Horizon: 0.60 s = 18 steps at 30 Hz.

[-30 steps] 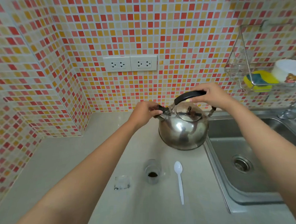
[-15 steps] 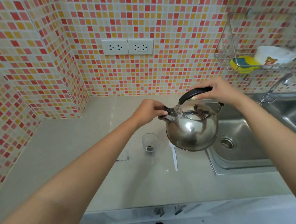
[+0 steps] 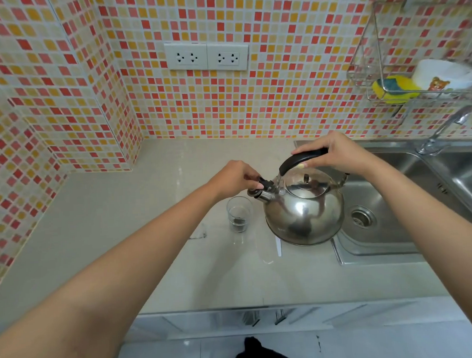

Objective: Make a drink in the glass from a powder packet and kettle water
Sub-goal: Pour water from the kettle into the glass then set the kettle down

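kettle point(image 3: 304, 213) moved beside glass point(image 3: 239, 213) | right hand point(image 3: 334, 154) grips handle | no legible writing

R hand point(image 3: 334, 153) grips black handle of steel kettle point(image 3: 305, 213) held over counter point(image 3: 121, 212) by sink point(image 3: 390, 225), L hand point(image 3: 236, 177) pinching spout cap point(image 3: 265, 184) just above glass point(image 3: 239, 214) w/ dark powder at bottom; spoon point(image 3: 278, 245) mostly hidden under kettle.
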{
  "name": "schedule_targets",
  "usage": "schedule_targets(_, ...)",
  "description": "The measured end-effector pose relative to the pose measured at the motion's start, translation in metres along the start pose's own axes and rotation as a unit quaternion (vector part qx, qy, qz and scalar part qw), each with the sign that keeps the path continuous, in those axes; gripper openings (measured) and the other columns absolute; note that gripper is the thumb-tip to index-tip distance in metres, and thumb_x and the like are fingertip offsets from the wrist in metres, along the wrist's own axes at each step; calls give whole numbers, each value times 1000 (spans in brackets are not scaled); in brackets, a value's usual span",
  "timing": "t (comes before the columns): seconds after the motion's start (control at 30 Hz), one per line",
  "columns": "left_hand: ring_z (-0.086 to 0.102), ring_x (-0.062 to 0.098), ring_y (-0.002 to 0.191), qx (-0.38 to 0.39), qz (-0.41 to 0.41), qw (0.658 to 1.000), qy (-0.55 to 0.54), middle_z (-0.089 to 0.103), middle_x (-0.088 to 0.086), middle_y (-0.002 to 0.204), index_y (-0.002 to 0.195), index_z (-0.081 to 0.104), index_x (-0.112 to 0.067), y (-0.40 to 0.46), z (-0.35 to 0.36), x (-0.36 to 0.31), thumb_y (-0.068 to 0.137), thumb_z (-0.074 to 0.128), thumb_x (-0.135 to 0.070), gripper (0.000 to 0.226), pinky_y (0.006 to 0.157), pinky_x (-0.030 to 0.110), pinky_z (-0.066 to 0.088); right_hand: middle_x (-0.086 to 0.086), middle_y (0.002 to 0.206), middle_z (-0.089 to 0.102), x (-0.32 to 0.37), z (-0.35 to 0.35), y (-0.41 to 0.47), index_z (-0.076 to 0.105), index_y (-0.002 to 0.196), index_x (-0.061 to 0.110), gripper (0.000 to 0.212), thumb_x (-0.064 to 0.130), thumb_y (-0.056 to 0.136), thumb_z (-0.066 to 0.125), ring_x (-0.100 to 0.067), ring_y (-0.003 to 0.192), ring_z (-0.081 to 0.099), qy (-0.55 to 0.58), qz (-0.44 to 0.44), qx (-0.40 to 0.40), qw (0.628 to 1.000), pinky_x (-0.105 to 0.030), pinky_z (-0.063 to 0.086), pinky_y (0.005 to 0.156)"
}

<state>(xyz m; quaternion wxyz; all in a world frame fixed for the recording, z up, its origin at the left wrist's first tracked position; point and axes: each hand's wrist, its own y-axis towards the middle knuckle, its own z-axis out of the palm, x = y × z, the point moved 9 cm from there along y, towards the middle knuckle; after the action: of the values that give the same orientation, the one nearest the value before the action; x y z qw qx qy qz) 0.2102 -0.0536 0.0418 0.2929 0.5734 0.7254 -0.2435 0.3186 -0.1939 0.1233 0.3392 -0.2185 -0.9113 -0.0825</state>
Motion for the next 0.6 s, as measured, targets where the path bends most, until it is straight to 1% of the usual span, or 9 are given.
schedule_targets(0.07,63,20,85,2,-3,1000,8,73,9,96,101,77,-8,-1,1,2,84,71,-18,21,83,35,51,10,102,70,-1,4,1,70,111,18,38,8,76,75,1,95,64,-1,0,3,1000,-13,47,86)
schedule_targets(0.2,63,31,90,12,-7,999,37,71,14,93,97,76,-5,-2,3,2,85,70,-21,20,82,42,50,21,95,68,-3,9,7,70,110,24,37,11,76,75,14,85,62,-11,1,11,1000,-1,44,73)
schedule_targets(0.33,63,32,91,18,-16,999,48,71,16,92,96,76,-5,-2,2,3,85,70,-22,21,82,43,50,23,94,68,-6,15,13,70,110,25,37,13,75,76,14,84,62,-18,8,23,1000,-3,45,73)
schedule_targets(0.5,62,36,92,28,-26,997,63,70,20,92,96,75,-3,-4,1,7,85,70,-22,23,80,44,50,24,93,67,-3,21,20,70,110,25,38,14,75,77,20,82,59,-42,-5,33,999,3,41,71)
schedule_targets(0.6,63,35,92,31,-31,997,66,70,19,92,98,76,-5,-4,2,8,86,69,-22,22,80,44,51,27,90,65,-1,23,22,70,110,26,37,15,75,77,21,80,59,-57,-9,34,998,2,41,70)
